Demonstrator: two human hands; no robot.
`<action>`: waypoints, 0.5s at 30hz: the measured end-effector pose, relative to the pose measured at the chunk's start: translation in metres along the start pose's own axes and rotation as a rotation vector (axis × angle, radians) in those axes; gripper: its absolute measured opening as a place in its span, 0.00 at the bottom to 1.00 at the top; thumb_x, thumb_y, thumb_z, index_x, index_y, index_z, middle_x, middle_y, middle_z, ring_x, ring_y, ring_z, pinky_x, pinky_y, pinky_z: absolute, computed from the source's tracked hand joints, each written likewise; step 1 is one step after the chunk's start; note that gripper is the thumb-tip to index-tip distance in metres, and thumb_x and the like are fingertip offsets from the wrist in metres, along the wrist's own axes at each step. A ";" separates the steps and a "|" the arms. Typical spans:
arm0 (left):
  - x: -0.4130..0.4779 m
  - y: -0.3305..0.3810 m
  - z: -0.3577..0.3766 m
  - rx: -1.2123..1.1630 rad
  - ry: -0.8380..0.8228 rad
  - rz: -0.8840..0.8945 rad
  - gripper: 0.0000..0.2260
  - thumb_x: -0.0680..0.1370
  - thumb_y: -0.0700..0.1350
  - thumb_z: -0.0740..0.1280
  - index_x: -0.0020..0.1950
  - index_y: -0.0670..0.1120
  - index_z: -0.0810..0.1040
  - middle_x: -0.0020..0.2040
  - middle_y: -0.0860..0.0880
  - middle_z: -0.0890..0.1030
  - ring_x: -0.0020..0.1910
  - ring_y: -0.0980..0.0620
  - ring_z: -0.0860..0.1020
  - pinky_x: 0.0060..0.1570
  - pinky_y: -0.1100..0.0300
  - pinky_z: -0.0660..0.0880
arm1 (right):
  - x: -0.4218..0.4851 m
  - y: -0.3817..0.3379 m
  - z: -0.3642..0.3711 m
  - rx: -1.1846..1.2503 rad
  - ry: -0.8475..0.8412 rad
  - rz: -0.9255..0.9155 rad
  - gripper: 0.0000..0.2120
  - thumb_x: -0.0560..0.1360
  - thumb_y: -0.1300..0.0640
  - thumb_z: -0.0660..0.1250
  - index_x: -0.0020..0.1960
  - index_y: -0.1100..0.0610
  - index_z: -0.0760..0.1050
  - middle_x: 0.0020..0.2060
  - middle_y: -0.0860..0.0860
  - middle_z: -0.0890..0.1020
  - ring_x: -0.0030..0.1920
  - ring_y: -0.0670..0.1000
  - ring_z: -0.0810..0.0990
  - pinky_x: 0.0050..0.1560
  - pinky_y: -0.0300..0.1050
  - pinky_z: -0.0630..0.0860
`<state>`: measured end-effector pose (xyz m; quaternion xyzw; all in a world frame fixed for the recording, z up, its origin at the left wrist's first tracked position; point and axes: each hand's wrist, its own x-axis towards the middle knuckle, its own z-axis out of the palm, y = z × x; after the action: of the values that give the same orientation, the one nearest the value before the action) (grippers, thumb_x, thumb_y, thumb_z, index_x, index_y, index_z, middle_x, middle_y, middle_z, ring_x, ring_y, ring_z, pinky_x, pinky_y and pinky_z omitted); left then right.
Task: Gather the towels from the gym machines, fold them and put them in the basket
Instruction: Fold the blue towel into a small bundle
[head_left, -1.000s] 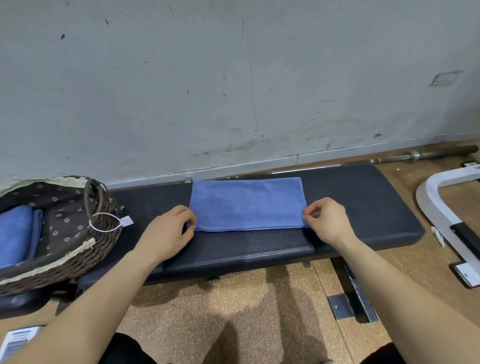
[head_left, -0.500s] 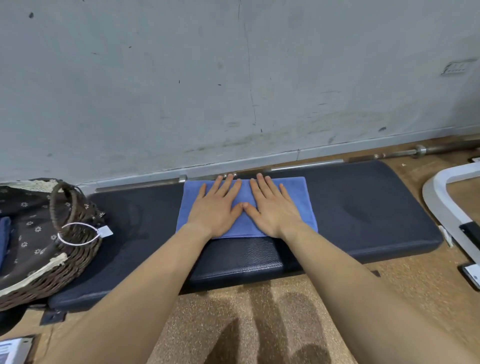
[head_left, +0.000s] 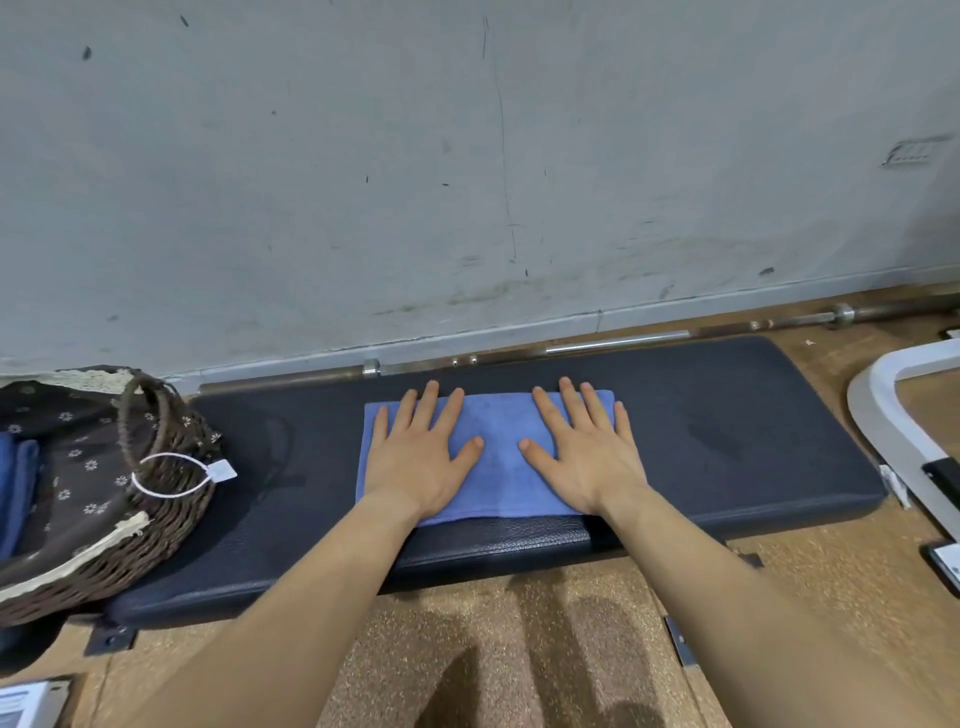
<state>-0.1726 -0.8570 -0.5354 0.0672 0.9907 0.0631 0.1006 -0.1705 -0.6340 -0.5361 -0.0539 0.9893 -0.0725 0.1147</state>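
Bench pad (head_left: 727, 426): left hand (head_left: 421, 457), right hand (head_left: 582, 452) flat, fingers straight, on folded towel (head_left: 498, 467); basket (head_left: 171, 509) tag (head_left: 221, 472) unreadable.

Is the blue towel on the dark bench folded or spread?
Folded: the blue towel is a compact rectangle, pressed flat by the left hand and right hand.

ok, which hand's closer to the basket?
Left. The left hand lies flat on the left half of the blue towel, toward the basket; the right hand is flat on its right half, farther off.
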 end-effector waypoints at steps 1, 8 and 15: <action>-0.012 0.001 0.002 0.004 -0.012 -0.012 0.32 0.79 0.68 0.43 0.80 0.59 0.40 0.82 0.52 0.41 0.80 0.49 0.41 0.77 0.44 0.40 | -0.009 -0.001 0.001 -0.012 -0.019 -0.005 0.35 0.78 0.30 0.42 0.80 0.40 0.37 0.81 0.48 0.39 0.80 0.53 0.36 0.78 0.61 0.36; -0.043 0.015 0.000 0.093 0.093 0.100 0.34 0.77 0.66 0.34 0.81 0.55 0.41 0.82 0.52 0.41 0.80 0.50 0.40 0.78 0.44 0.41 | -0.030 -0.038 -0.002 -0.019 0.066 -0.217 0.32 0.82 0.36 0.43 0.82 0.46 0.40 0.80 0.46 0.38 0.80 0.50 0.36 0.77 0.55 0.35; -0.059 -0.051 0.003 0.026 0.012 -0.002 0.29 0.80 0.66 0.40 0.80 0.60 0.39 0.80 0.56 0.37 0.79 0.54 0.38 0.78 0.45 0.41 | -0.034 0.011 -0.001 -0.081 -0.047 -0.101 0.34 0.79 0.31 0.39 0.80 0.42 0.35 0.79 0.45 0.33 0.79 0.47 0.33 0.78 0.55 0.35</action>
<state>-0.1210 -0.9158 -0.5348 0.0673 0.9920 0.0503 0.0938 -0.1383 -0.6186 -0.5296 -0.1103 0.9844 -0.0367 0.1318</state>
